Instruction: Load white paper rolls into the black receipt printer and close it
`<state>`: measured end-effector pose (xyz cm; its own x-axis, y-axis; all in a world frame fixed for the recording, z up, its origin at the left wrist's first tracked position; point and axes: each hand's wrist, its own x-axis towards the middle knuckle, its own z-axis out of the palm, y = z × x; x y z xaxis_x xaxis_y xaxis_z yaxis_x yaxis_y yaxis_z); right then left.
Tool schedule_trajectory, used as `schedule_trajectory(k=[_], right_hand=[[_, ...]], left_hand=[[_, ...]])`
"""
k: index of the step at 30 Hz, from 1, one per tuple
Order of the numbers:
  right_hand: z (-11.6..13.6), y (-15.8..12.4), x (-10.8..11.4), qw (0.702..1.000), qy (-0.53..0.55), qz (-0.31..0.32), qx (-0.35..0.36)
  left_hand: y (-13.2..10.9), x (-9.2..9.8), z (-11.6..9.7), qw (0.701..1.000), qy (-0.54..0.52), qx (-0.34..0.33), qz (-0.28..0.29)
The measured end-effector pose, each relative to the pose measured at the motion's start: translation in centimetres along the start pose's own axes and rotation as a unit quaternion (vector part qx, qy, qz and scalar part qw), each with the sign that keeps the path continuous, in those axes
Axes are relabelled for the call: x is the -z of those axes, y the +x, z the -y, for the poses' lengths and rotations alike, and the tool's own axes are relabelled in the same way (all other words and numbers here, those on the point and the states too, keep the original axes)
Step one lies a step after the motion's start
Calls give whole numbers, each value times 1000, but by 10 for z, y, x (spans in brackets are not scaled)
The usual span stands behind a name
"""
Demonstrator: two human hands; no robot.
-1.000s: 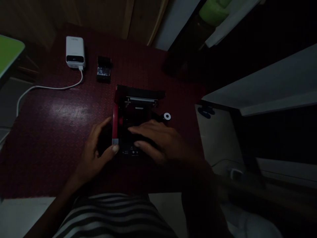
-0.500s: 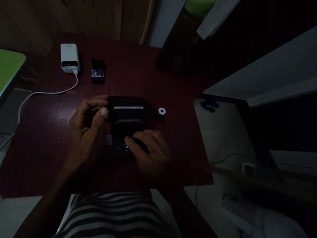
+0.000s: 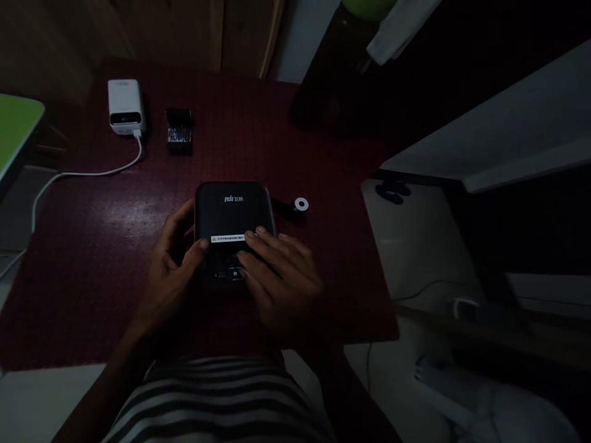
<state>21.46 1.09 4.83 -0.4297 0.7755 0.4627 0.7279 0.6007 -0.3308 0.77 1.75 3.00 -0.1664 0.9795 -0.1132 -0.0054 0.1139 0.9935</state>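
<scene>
A black box-shaped device, apparently a receipt printer (image 3: 233,212), sits on the dark red table with its lid down. The lid bears a pale logo and a white warning label; small markings show on its front panel. My left hand (image 3: 178,261) grips the printer's left side, thumb at the front left corner and fingers along the edge. Stretched-out fingers of my right hand (image 3: 284,274) lie on the lid's front right part and cover one end of the label. Beside the printer's right side lies a small dark roll with a white ring-shaped end (image 3: 301,204).
A white power bank (image 3: 124,103) with a white cable (image 3: 92,173) lies at the back left of the red table (image 3: 323,277). A small black object with a shiny part (image 3: 179,132) lies next to it. A tall dark container (image 3: 323,80) stands at the back right.
The printer's raised lid has come down shut. My left hand has moved down and right onto the printer's side. My right hand's fingers have straightened over the lid's front.
</scene>
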Motion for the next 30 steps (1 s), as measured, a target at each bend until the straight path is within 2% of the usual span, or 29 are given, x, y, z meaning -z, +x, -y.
schedule_trajectory(k=[7, 10, 16, 20, 22, 25, 30], right_hand=[[2, 3, 0, 999, 31, -3, -17], [1, -2, -1, 997, 65, -25, -46], [-2, -38, -9, 963, 124, -117, -208], [4, -58, -18, 922, 182, -86, -332], [8, -62, -21, 907, 197, -72, -365], [9, -64, -24, 902, 203, -74, -373], [3, -67, -28, 912, 206, -73, -346]], left_hand=[[2, 0, 1, 1000, -6, 6, -8], [-3, 4, 5, 999, -24, 22, -17], [-19, 15, 11, 999, -20, 35, -2], [-19, 12, 5, 999, 10, 32, -12], [-18, 8, 1, 999, 13, 37, -19], [-18, 3, -4, 998, -11, 58, -19], [-18, -3, -4, 996, -49, 74, -17]])
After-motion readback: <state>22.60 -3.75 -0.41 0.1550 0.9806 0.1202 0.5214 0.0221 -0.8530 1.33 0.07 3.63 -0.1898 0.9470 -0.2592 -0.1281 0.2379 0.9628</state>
